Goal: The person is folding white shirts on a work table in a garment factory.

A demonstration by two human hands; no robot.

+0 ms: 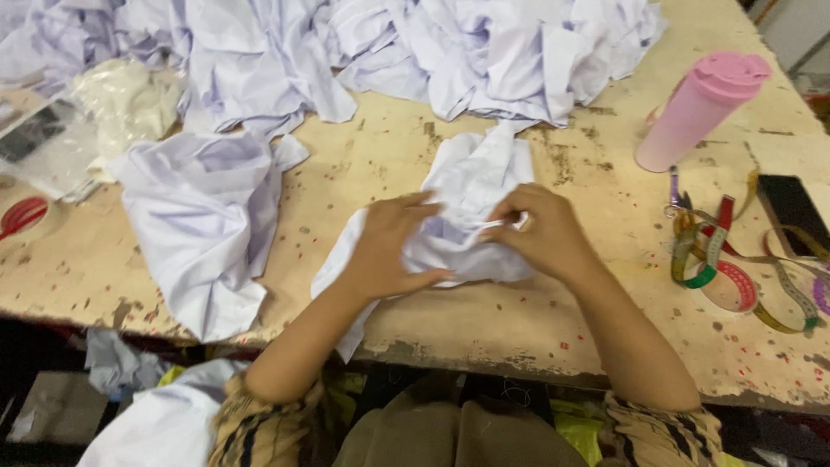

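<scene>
- Our left hand (391, 246) lies flat with spread fingers on the white cloth piece (471, 186), open and pressing rather than gripping; we judge it pins the fabric to the worn wooden table (363, 164) so it cannot slide.
- Our right hand (536, 229) is closed in a pinch on a fold of the same piece, fingertips drawn together at its middle, probably to hold a small spot taut.
- The cloth piece sits at the near centre of the table, just ahead of our body; its long axis runs from about 7 o'clock, where a corner hangs over the table edge, up to 1 o'clock, pointing toward the heap of white cloth (389, 52) at 12 o'clock.
- Another loose white piece (207, 225) lies at 9 o'clock, well apart.
- At 3 o'clock lie a coloured measuring tape (718, 268) and a dark phone (791, 212); a pink tumbler (700, 108) stands at 2 o'clock, all clear of the hands.
</scene>
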